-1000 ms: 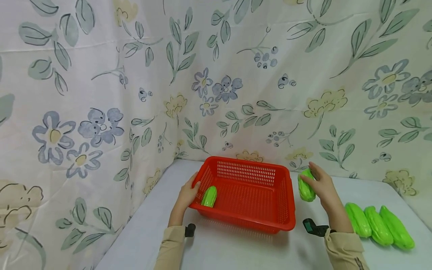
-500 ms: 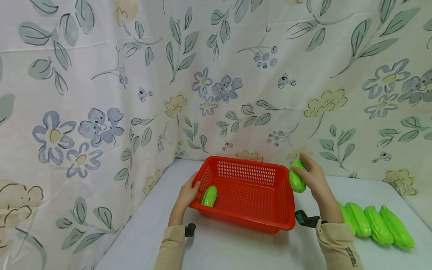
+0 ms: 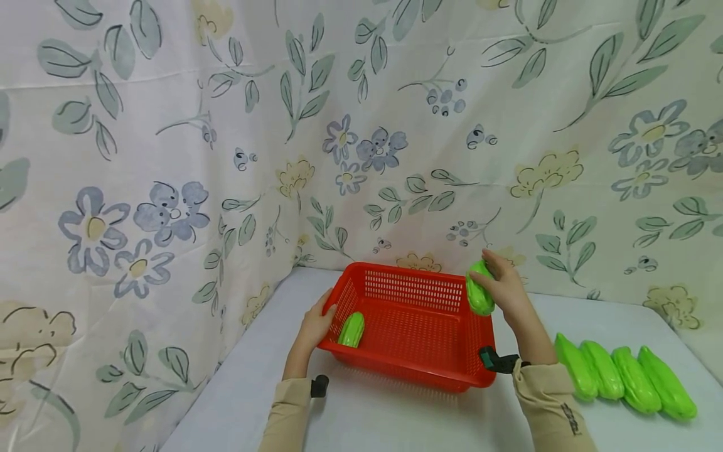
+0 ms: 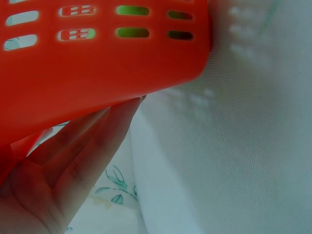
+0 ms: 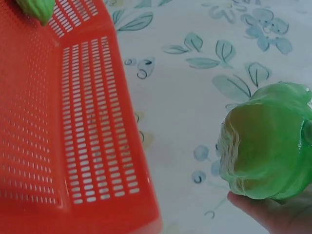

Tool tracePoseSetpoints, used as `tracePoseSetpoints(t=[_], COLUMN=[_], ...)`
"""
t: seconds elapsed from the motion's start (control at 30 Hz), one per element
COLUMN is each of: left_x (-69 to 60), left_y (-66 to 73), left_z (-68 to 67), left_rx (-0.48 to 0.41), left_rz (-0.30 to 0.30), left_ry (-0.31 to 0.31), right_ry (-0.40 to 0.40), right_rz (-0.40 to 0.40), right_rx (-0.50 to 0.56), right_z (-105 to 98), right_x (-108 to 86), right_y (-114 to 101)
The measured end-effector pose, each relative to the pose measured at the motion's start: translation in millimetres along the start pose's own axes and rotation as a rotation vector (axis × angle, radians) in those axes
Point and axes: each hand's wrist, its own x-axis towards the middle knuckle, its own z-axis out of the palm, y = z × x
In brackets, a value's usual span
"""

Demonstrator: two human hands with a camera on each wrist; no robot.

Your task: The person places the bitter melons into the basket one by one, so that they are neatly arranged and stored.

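Observation:
A red plastic basket (image 3: pixel 418 370) with slotted walls stands on the white table. My left hand (image 3: pixel 316 321) grips its left rim, thumb over the edge; in the left wrist view, the fingers (image 4: pixel 105 141) lie along the outside beneath the rim. My right hand (image 3: pixel 504 285) holds a bright green, ridged, gourd-like vegetable (image 3: pixel 479 290) over the basket's back right corner. Its blunt end shows close up in the right wrist view, like a glossy green lump (image 5: pixel 268 141). Another green gourd (image 3: pixel 351 329) lies inside the basket at the left.
Several more green gourds (image 3: pixel 635 380) lie side by side on the table (image 3: pixel 418 420) at the right. A floral curtain (image 3: pixel 390 125) hangs behind and along the left of the table, close behind the basket.
My right hand has carried the gourd leftward and slightly up, from beside the basket to over its right rim. My left hand keeps its grip on the basket, which stays in place.

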Motion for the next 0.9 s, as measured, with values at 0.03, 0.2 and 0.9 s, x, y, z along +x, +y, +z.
tracePoseSetpoints(t=[0.03,0.2,0.9], left_x=[-0.1,-0.9,-2.6], left_y=[0.1,0.8,2.6], left_z=[0.0,-0.2,-1.4], left_rx=[-0.001,-0.002,0.003], left_rz=[0.003,0.007,0.008], left_ry=[-0.001,0.001,0.002], right_ry=[0.0,-0.003,-0.07], right_rz=[-0.006,-0.021,-0.027], right_rx=[-0.002,-0.019,0.06], right_z=[1.5,8.8,41.9], right_x=[0.8,3.6,14.3], right_y=[-0.6,-3.9,-23.4])
